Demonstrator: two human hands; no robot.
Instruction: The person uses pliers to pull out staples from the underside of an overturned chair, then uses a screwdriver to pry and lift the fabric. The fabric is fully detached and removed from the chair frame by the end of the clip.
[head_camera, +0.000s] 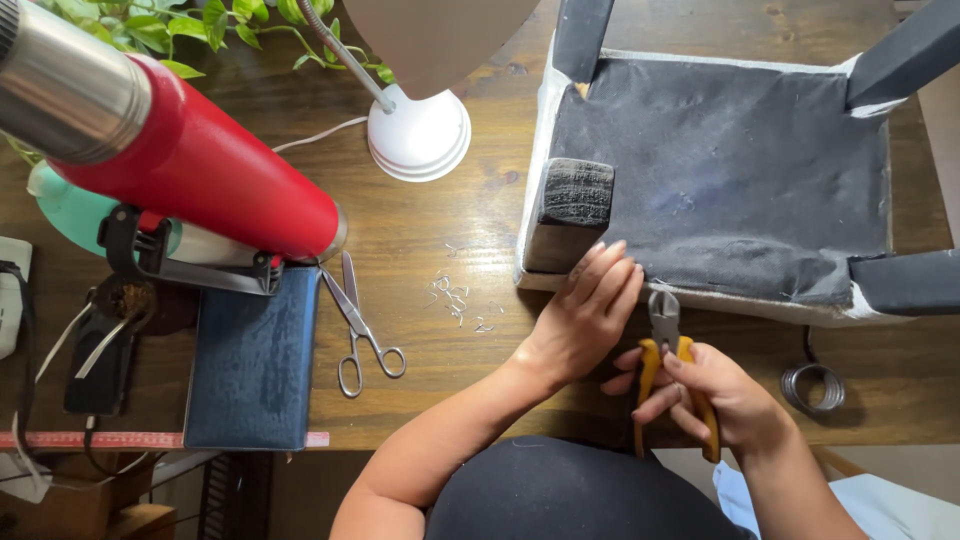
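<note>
Left hand (590, 310) presses flat on the upturned stool (720, 180); right hand (715, 395) grips yellow-handled pliers (668, 345) at its edge, dark blue book (252, 360) left.

Left hand (585, 315) flat; right hand (715, 395) fingers curled.

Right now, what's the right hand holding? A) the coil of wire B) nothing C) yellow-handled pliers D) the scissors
C: the right hand grips yellow-handled pliers, with the tool's metal tip at the edge of the upturned chair seat. The scissors lie untouched on the table, and the coil of wire sits apart to the right.
</note>
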